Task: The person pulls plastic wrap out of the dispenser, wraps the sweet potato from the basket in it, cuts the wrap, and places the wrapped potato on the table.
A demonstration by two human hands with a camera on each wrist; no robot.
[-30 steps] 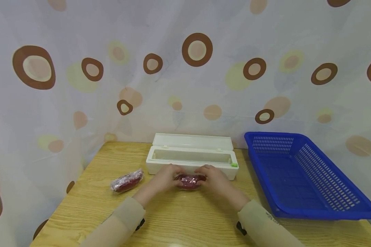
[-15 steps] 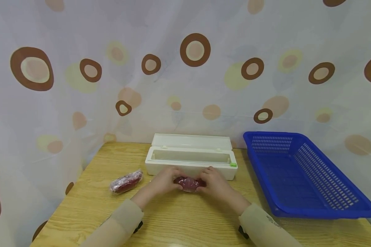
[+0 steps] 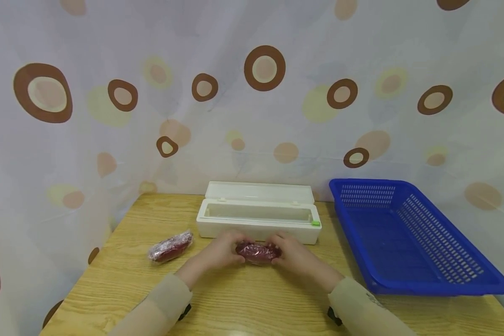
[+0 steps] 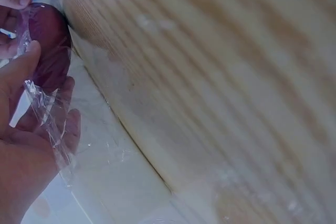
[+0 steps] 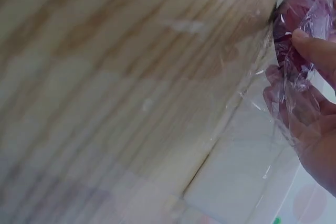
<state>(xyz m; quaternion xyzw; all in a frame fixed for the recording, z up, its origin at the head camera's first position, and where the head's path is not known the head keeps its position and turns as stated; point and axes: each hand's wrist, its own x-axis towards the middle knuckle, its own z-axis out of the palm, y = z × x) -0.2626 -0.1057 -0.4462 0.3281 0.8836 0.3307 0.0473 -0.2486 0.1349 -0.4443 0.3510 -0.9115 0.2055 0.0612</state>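
Observation:
A reddish-purple oblong vegetable (image 3: 258, 253), which looks like a sweet potato, lies between both hands just in front of the white box. Clear cling film (image 4: 50, 114) wraps round it and hangs loose at its ends. My left hand (image 3: 222, 252) grips its left end, thumb on the near side and fingers behind. On the right end, my right hand (image 3: 294, 255) holds it the same way, with film (image 5: 294, 98) bunched against the palm. Farther left on the table lies a second such vegetable (image 3: 171, 247), wrapped in film.
The white cling film box (image 3: 256, 229) stands at the back with its lid (image 3: 260, 192) raised and a green slider (image 3: 315, 223) at its right. A blue plastic basket (image 3: 403, 252) occupies the right side. Behind the wooden table (image 3: 235, 303) hangs a patterned curtain (image 3: 302, 56).
Both hands have moved slightly toward me with the vegetable, turning it in its film. The other wrapped vegetable, the box and the basket stay in place.

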